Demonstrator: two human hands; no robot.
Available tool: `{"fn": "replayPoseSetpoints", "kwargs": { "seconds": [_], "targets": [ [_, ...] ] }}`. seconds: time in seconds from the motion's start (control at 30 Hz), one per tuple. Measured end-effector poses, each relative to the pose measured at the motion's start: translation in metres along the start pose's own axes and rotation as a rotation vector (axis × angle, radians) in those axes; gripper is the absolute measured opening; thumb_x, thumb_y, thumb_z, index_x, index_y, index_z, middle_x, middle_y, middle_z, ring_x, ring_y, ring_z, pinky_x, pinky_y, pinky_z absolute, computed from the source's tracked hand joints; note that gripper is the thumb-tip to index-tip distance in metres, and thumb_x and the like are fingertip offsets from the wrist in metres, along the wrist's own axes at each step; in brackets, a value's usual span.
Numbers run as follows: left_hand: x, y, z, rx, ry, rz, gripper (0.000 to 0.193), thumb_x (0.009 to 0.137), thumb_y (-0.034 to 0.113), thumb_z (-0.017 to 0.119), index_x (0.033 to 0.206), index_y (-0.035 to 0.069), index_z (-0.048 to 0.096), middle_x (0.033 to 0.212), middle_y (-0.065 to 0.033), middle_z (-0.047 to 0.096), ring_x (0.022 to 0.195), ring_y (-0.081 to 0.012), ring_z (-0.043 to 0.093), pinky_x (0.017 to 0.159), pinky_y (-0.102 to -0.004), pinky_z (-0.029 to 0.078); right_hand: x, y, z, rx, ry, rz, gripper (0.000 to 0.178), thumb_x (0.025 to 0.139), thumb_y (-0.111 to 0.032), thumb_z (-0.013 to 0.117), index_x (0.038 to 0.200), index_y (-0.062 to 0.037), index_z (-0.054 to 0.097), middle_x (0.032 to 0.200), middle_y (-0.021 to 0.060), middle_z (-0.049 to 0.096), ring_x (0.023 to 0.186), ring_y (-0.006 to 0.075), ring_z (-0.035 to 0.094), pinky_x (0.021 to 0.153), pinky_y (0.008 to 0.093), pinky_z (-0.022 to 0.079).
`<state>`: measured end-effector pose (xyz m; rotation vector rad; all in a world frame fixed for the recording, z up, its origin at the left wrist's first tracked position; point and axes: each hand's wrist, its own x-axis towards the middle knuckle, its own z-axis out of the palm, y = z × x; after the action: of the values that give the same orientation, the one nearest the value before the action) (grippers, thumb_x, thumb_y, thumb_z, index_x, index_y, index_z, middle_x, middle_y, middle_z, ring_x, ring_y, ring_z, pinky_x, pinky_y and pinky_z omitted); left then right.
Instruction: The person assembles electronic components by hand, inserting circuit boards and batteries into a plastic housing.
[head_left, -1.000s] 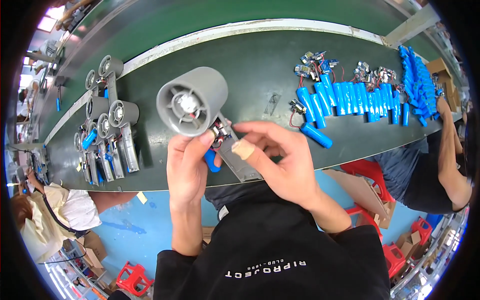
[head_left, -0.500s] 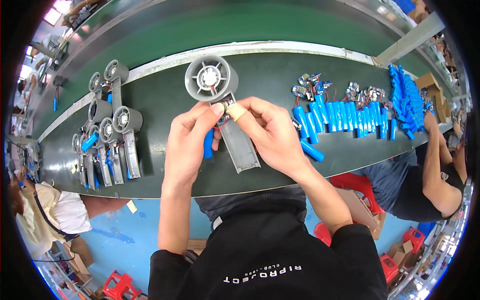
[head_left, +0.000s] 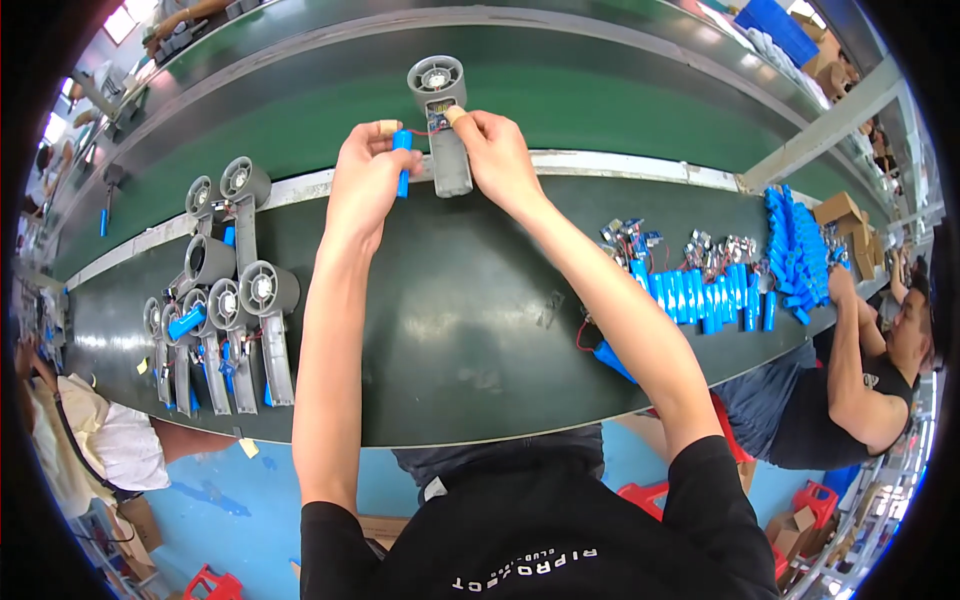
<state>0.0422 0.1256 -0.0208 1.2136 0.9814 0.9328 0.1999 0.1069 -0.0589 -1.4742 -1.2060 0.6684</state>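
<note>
My left grip (head_left: 365,182) pinches the blue battery cell (head_left: 403,165) close, apparently to spare its red wires (head_left: 427,132) strain. Near the counter's (head_left: 450,390) far rail (head_left: 600,166), my right grip (head_left: 498,157) is clamped on the grey fan housing (head_left: 451,165), thumb seemingly steadying the circuit board (head_left: 437,119).

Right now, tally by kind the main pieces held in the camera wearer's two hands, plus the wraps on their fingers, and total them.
Grey fan housing: 1
Blue cylinder: 1
Tan finger wraps: 2
Total: 4
</note>
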Motion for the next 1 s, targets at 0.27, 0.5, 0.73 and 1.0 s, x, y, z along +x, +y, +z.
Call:
{"fn": "replayPoseSetpoints", "kwargs": {
  "seconds": [0.27, 0.5, 0.73, 1.0],
  "targets": [
    [0.107, -0.042, -0.019, 0.455, 0.303, 0.297, 0.035, 0.074, -0.003, 0.069, 0.109, -0.004, 0.064, 0.097, -0.0115, 0.068, 0.093, -0.0188, 0.064, 0.085, -0.0306, 0.050, 0.092, 0.030, 0.059, -0.231, 0.170, -0.051, 0.046, 0.095, -0.039, 0.049, 0.080, 0.0023, 0.063, 0.071, 0.0217, 0.062, 0.069, 0.0403, 0.059, 0.064, 0.0452, 0.044],
    [0.148, -0.048, -0.018, 0.484, 0.507, 0.311, 0.028, 0.077, 0.004, 0.071, 0.104, -0.001, 0.069, 0.097, -0.0141, 0.071, 0.092, -0.0217, 0.068, 0.085, -0.0313, 0.051, 0.128, 0.032, 0.082, -0.464, 0.157, 0.006, 0.042, 0.096, -0.038, 0.045, 0.088, -0.0014, 0.064, 0.093, 0.0217, 0.067, 0.088, 0.0435, 0.063, 0.078, 0.0521, 0.049],
    [0.168, -0.057, -0.026, 0.624, 0.519, 0.265, 0.028, 0.078, 0.014, 0.070, 0.103, 0.002, 0.070, 0.100, -0.0171, 0.070, 0.099, -0.0335, 0.065, 0.089, -0.0400, 0.049, 0.134, 0.044, 0.092, -0.551, 0.224, -0.078, 0.039, 0.096, -0.039, 0.046, 0.092, -0.0048, 0.066, 0.098, 0.0166, 0.066, 0.089, 0.0411, 0.062, 0.078, 0.0519, 0.049],
    [0.159, -0.025, -0.060, 0.796, 0.480, 0.194, 0.038, 0.078, 0.025, 0.068, 0.107, 0.001, 0.068, 0.107, -0.0197, 0.067, 0.105, -0.0356, 0.062, 0.093, -0.0405, 0.048, 0.117, 0.029, 0.087, -0.476, 0.180, -0.080, 0.043, 0.091, -0.044, 0.052, 0.106, -0.0060, 0.066, 0.098, 0.0199, 0.068, 0.094, 0.0410, 0.063, 0.082, 0.0488, 0.050]
  ]
}}
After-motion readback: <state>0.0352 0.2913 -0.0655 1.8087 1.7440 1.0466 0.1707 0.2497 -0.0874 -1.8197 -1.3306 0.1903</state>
